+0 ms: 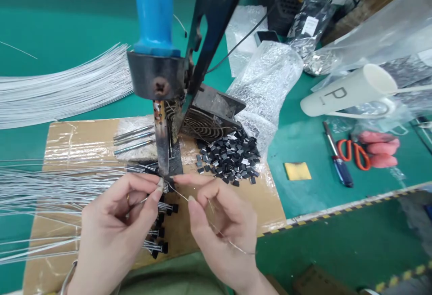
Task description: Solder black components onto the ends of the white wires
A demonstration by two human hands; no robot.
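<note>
A soldering iron [153, 20] with a blue handle points downward in a black stand, its metal tip just above my fingertips. My left hand [113, 227] pinches a thin grey cable [144, 200] right under that tip; the cable's end is mostly covered by the fingers. Between the thumb and fingers of my right hand [224, 227] runs a strand of solder wire [180, 194], looping back across the palm. My right index finger reaches close to the iron tip. Cables with black connectors [164, 245] lie below and partly behind my left hand.
Small black pieces [232, 158] are heaped beside a fan [205, 122] on the cardboard [265, 200]. Bundled white cables [64, 88] lie at left. A yellow sponge [297, 171], orange-handled scissors [353, 153], a blue-handled knife [338, 160] and a white mug [347, 90] are at right.
</note>
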